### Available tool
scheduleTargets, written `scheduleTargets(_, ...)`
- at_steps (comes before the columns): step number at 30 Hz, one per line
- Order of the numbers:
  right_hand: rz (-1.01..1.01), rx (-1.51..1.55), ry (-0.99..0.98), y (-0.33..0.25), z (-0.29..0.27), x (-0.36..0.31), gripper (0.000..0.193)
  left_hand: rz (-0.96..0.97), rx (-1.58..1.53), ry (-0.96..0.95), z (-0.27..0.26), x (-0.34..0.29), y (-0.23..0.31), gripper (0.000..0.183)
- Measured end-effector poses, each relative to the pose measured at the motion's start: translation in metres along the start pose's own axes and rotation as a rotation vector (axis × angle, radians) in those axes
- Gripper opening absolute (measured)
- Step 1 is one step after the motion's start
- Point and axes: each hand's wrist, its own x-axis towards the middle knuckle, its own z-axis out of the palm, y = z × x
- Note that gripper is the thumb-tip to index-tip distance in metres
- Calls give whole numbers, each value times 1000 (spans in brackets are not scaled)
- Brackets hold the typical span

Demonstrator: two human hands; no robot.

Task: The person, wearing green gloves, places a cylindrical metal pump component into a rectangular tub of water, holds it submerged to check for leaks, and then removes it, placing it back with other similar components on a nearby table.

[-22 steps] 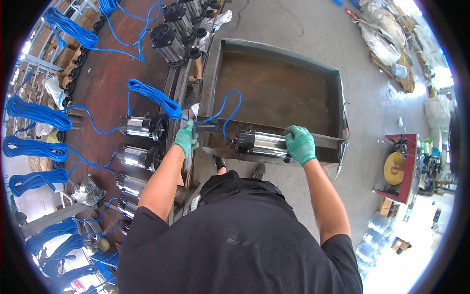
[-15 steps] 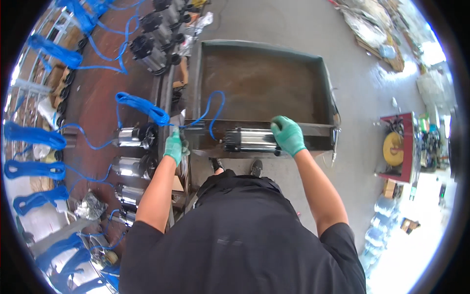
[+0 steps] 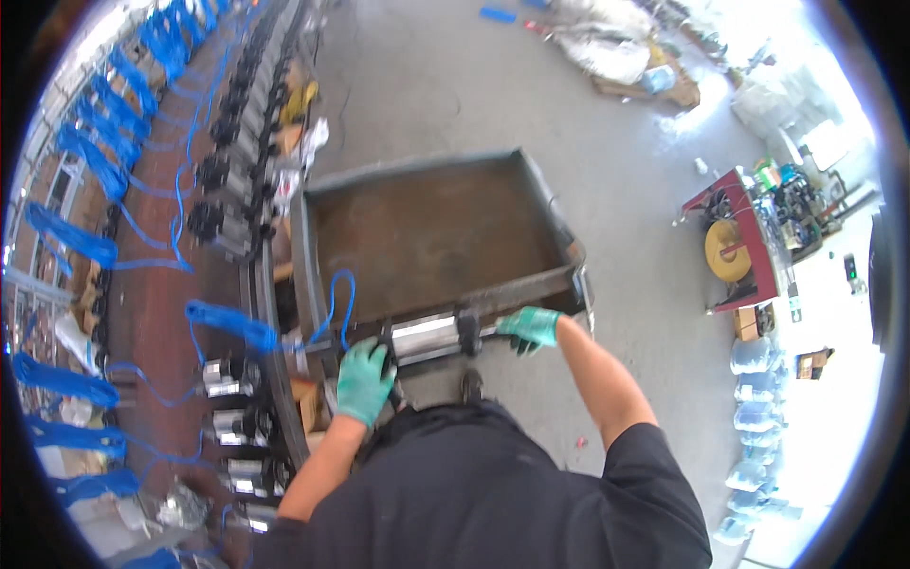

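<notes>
Silver-bodied pump [image 3: 424,336] is lying left-to-right along the near edge of the tub [image 3: 550,201], between the nearer left hand [image 3: 366,381] at one end and the half-curled right hand [image 3: 530,327] beyond the other, both grips unclear.

The left hand [image 3: 366,381] is extended forward of the torso [image 3: 455,484], green-gloved back uppermost, with its fingers directed away from the body. The left forearm [image 3: 325,467] runs forward and slightly right. The right hand [image 3: 531,328] is positioned farther forward, fingers pointing left (its dark palm side shows below the green back). The right forearm [image 3: 599,375] angles forward and left from a bent elbow. Finger closure is indeterminate on both hands.
</notes>
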Motion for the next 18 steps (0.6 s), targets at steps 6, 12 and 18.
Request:
scheduleTargets(6, -260, 81, -74, 37, 4, 27, 42, 3, 64, 10, 4, -7, 0, 48)
scheduleTargets(12, -676, -580, 497, 60, 19, 55, 39, -31, 1, 19, 13, -3, -2, 51)
scheduleTargets(18, -457, 33, 73, 44, 14, 41, 52, -45, -7, 18, 13, -2, -2, 49)
